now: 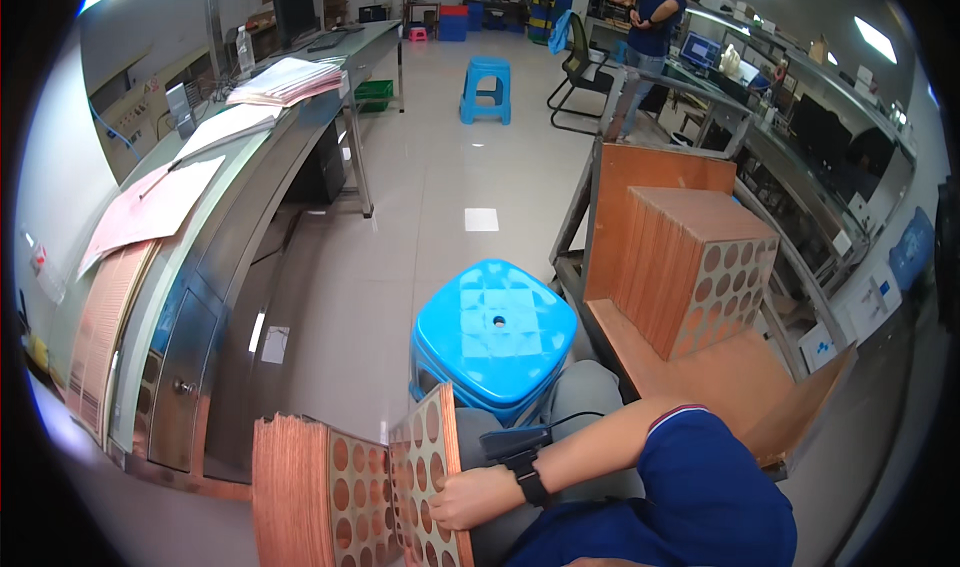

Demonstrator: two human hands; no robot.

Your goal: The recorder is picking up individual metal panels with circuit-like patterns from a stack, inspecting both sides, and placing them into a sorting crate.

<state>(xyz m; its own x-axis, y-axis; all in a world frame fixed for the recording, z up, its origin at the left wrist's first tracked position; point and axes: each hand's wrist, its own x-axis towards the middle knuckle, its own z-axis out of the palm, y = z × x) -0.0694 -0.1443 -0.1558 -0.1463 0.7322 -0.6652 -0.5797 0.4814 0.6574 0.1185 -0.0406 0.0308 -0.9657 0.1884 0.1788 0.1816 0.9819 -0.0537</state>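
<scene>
My right hand [475,498] reaches in from the lower right, its fingers bent and closed on the edge of a thin bundle of panels [425,472]. These panels are pale, with rows of copper-coloured circles, and their edges are orange-brown. They lean at an angle against a thick stack of like panels [290,487], so that the two patterned faces form a V. The stack stands at the lower left, beside my legs. A black band circles my right wrist. My left hand does not show.
A blue plastic stool [495,332] stands just ahead of my knees. To the right, a metal-framed cart [660,377] with brown boards bears another panel stack [690,267]. A desk with papers [150,207] runs along the left. Farther off are a second stool [486,92], a chair [578,72] and a standing person [652,32].
</scene>
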